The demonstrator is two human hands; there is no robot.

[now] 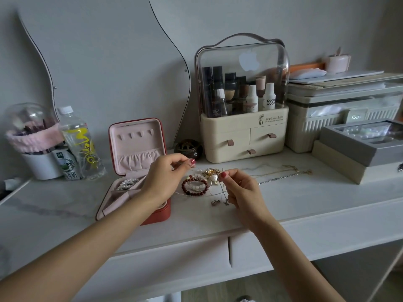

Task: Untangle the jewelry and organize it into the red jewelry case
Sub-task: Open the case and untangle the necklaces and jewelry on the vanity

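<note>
both hands at the tangle [208, 178], which lies on the table [305, 199] just right of the open red case [133, 171]. left hand [162, 177] and right hand [238, 189] each pinch a thin chain [220, 189] between thumb and fingertip. chains likely light, limp and snag-prone; best held close to the knot. pearls [127, 183] already in the case.

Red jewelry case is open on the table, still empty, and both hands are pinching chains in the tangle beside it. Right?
Not quite: the red jewelry case is not empty. The head view shows a pearl strand in its base. The rest holds: lid open, left hand and right hand each pinching a chain of the tangle.
</note>
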